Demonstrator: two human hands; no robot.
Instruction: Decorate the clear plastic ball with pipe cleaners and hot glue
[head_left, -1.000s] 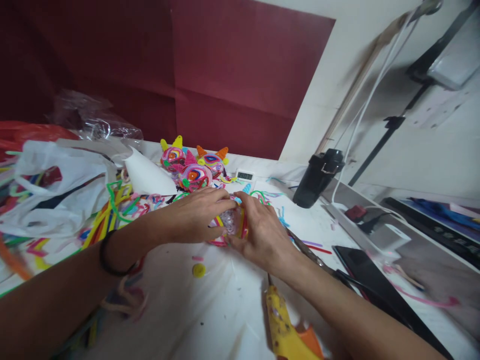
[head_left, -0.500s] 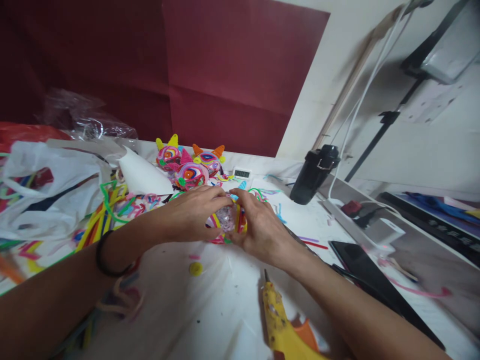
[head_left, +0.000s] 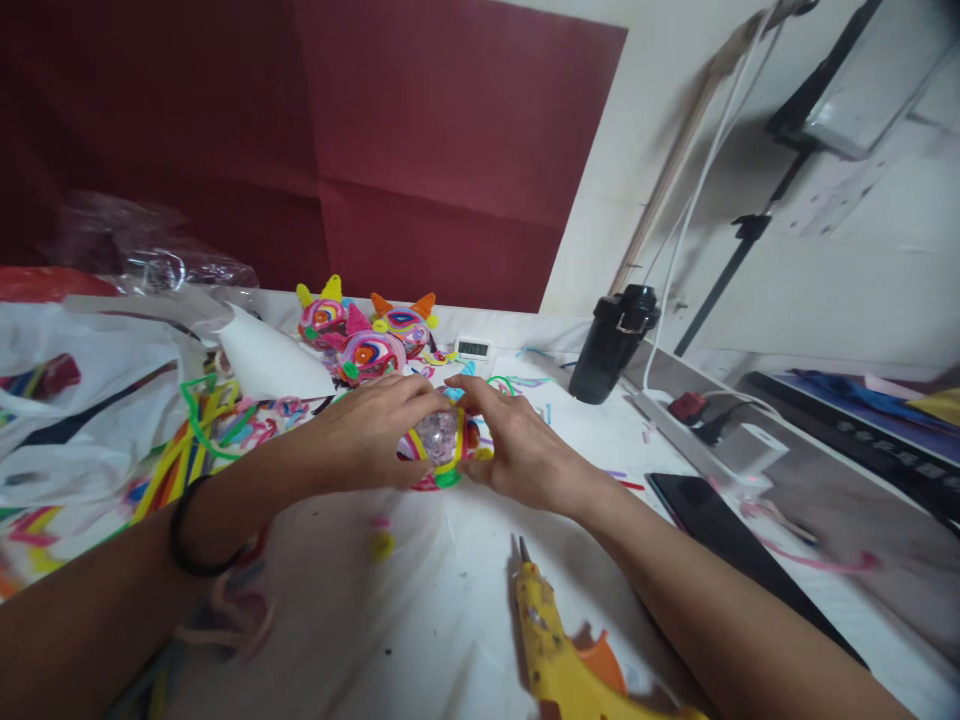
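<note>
Since the earlier frames the two hands and the ball between them have drifted slightly leftward and toward the viewer across the view, while the grip itself looks unchanged. The left hand (head_left: 367, 440) and the right hand (head_left: 525, 455) meet over a clear glittery ball (head_left: 439, 440) wrapped with yellow, red and green pipe cleaners; the fingers of both hands are curled closed about it, their tips touching on its far top and the thumbs pressing at its near lower edge, so that the ball sits between the palms, resting on or just above the bench (head_left: 420, 610). The step in hand appears to be pressing a pipe-cleaner band onto the ball's surface. The next move likely calls for holding pressure until the strip seats, then turning the ball. Beyond the fingertips stand three finished horned balls (head_left: 367, 335) and a small digital timer (head_left: 472, 348); near the right wrist lies a yellow glue gun (head_left: 559, 655); loose pipe cleaners (head_left: 195, 440) lie beside the left forearm.
</note>
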